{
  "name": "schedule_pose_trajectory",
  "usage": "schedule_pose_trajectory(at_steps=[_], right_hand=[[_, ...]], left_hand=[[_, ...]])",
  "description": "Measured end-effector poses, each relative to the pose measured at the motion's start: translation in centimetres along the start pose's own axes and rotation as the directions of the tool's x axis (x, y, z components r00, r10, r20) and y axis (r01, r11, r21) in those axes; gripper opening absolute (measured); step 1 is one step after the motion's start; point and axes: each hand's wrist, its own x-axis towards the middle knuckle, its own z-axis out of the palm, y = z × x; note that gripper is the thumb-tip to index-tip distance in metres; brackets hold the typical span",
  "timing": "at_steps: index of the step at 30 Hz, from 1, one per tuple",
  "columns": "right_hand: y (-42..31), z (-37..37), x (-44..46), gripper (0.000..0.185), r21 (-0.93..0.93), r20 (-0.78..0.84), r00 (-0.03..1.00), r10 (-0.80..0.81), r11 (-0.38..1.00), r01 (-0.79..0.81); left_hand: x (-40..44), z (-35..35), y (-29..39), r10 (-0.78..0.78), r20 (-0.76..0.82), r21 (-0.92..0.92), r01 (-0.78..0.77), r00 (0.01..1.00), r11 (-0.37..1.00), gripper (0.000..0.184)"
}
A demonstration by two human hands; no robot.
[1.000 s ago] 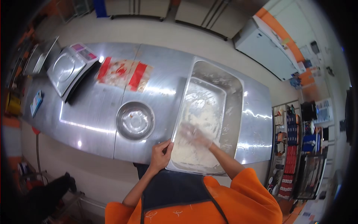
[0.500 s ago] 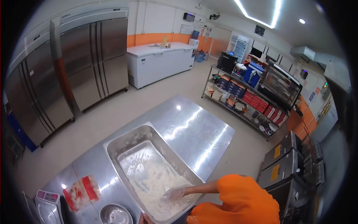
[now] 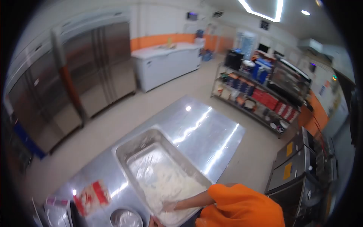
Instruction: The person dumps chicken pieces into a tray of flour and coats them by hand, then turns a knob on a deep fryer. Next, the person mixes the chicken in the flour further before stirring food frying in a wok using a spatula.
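Much white powder [image 3: 164, 181] around right hand [image 3: 169, 206]; left hand [image 3: 155, 222] at tray [image 3: 137, 146]; cannot tell either grip; hard pushing risks spillage.

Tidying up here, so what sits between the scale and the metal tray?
In the head view, a red-marked packet and a metal bowl lie there.

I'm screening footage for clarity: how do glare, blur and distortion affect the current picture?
In the head view, glare streaks the steel table and the angular ceiling light is blown out; the steel refrigerators look smeared, probably from camera motion; the right hand, inside the steel pan, is too soft to separate its fingers; wide-angle distortion bends edges, with black corners.
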Motion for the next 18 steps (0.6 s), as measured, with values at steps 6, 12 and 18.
schedule_pose_trajectory(at_steps=[6, 12, 18], right_hand=[[-2.8, -7.8, -2.4, 0.026, 0.065, -0.105, 0.983, 0.15, 0.988, -0.143], [-9.0, -22.1, 0.5, 0.038, 0.214, 0.155, 0.874, 0.461, 0.848, -0.485], [-11.4, -23.0, 0.8, 0.049, -0.38, 0.137, 0.959, 0.249, 0.907, -0.182]], left_hand=[[0.2, -0.7, 0.2, -0.149, 0.068, 0.028, 0.148, 0.986, 0.989, 0.024], [0.5, -1.2, 0.9, -0.198, 0.046, 0.089, 0.193, 0.979, 0.977, 0.025], [0.7, -1.4, 1.2, -0.194, 0.055, 0.078, 0.19, 0.979, 0.979, 0.023]])
